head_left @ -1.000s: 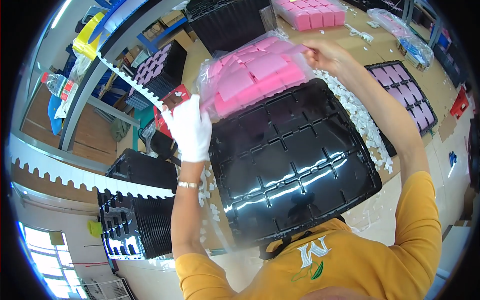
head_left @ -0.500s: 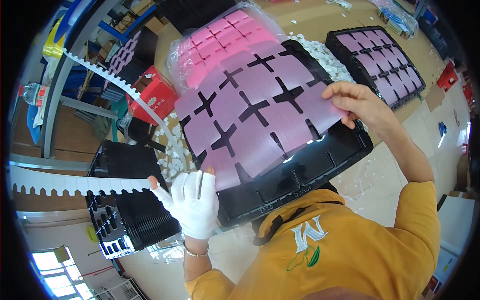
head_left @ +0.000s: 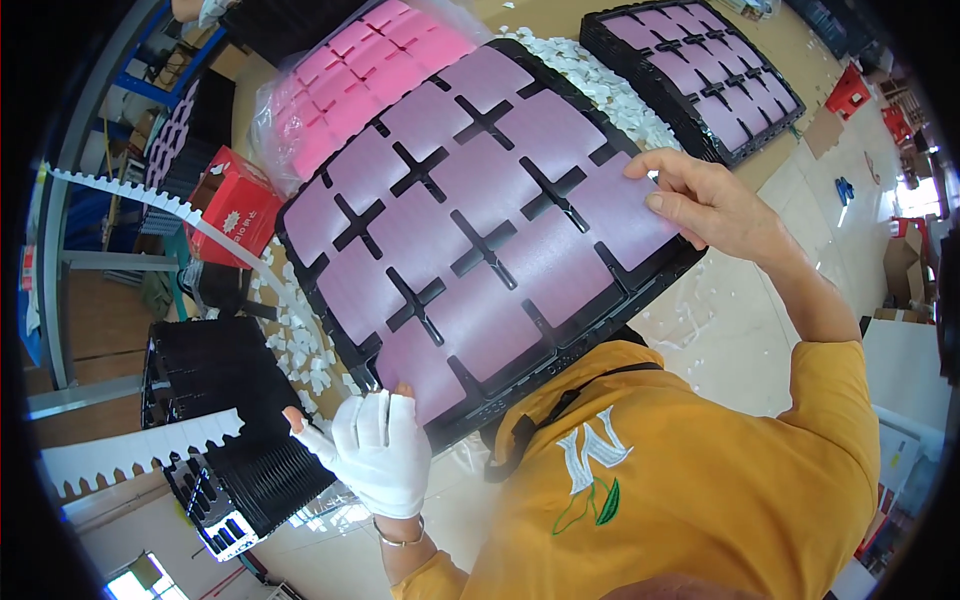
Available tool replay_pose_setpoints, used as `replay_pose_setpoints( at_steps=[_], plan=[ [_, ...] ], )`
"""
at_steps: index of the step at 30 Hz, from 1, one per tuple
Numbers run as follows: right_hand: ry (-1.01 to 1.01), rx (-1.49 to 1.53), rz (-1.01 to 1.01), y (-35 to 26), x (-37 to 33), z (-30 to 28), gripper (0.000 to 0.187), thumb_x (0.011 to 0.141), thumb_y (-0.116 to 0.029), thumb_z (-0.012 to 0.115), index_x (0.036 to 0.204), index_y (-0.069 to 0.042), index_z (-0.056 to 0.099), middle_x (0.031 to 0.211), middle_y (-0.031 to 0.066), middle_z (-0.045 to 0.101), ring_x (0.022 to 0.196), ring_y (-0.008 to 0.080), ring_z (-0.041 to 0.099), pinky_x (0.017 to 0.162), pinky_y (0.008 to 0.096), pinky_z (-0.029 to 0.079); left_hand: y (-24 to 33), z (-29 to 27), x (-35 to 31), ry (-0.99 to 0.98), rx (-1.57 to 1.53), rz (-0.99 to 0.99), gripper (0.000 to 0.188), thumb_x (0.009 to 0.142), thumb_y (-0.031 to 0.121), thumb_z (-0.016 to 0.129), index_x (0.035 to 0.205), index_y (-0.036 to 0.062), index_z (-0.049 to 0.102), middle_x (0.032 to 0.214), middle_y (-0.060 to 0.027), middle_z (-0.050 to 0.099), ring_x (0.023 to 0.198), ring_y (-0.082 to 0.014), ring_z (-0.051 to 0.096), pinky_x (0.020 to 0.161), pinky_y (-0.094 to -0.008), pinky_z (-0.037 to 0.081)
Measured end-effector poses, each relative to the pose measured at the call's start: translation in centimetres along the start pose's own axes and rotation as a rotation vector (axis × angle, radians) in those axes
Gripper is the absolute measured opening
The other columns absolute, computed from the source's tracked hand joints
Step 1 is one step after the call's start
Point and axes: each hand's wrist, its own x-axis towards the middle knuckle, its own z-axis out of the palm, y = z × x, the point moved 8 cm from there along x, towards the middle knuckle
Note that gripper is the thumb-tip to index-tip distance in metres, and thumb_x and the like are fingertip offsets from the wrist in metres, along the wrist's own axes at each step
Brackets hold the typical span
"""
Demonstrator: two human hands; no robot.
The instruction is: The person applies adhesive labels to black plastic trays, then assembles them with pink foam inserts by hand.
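Observation:
A thin mauve sheet (head_left: 440, 220) with cross-shaped cutouts lies over a black plastic tray (head_left: 590, 300), whose dark ridges show through the cutouts. At the sheet's near left corner is my left hand (head_left: 375, 450), in a white glove with bare fingertips. Its fingers touch the sheet's edge, and its thumb sticks out to the left. My bare right hand (head_left: 715, 205) is at the sheet's right corner, with thumb and forefinger apart and the fingertips on or just above the sheet. Some of its fingers are partly hidden.
Brighter pink sheets (head_left: 355, 75) in clear plastic lie beyond the tray. Another filled tray (head_left: 715, 75) stands far right. White scraps (head_left: 600, 85) litter the table. At left are a red box (head_left: 235, 210), stacked black trays (head_left: 225, 400) and toothed white strips (head_left: 140, 445).
The sheet's near edge has come down onto the tray and now lies flatter. My right thumb and forefinger have parted. The whole view has shifted, with the tray appearing further left.

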Motion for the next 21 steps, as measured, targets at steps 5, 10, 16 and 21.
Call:
replay_pose_setpoints(
  at_steps=[5,10,16,21],
  plan=[
    [-0.008,-0.076,0.04,-0.4,-1.0,0.0,0.031,0.092,-0.011,0.053,0.122,-0.006,0.054,0.067,0.0022,0.05,0.056,0.0098,0.05,0.053,0.0273,0.042,0.3,-0.4,-0.4,-0.021,-0.001,-0.002,0.03,0.068,-0.002,0.073,0.085,0.0154,0.056,0.078,0.0031,0.052,0.075,-0.0163,0.055,0.111,-0.064,0.021],
    [-0.009,-0.206,-0.059,-0.4,-1.3,0.3,0.03,0.095,-0.013,0.053,0.125,-0.009,0.052,0.063,0.0017,0.044,0.056,0.0118,0.048,0.054,0.0307,0.039,0.3,-0.2,-1.1,-0.04,0.008,-0.012,0.03,0.066,-0.002,0.073,0.085,0.0155,0.058,0.081,0.0031,0.053,0.077,-0.0163,0.055,0.112,-0.0635,0.021],
    [0.002,-0.483,-0.113,-1.3,-1.6,0.0,0.032,0.091,-0.013,0.057,0.123,-0.009,0.053,0.065,0.0117,0.051,0.059,0.0263,0.054,0.058,0.0357,0.044,0.7,-0.1,-0.8,-0.161,0.018,0.047,0.023,0.077,0.028,0.074,0.091,0.014,0.062,0.087,-0.0011,0.055,0.086,-0.0214,0.054,0.11,-0.0651,0.019],
    [0.333,-0.9,-0.283,-1.9,-3.9,-4.3,0.023,0.086,-0.017,0.064,0.107,-0.009,0.063,0.085,0.0112,0.062,0.076,0.0302,0.061,0.066,0.0396,0.049,0.0,-1.7,-2.3,-0.201,-0.005,0.086,0.069,0.083,0.077,0.037,0.09,0.0125,0.06,0.089,-0.0027,0.054,0.091,-0.0232,0.051,0.106,-0.0695,0.021]
  ],
)
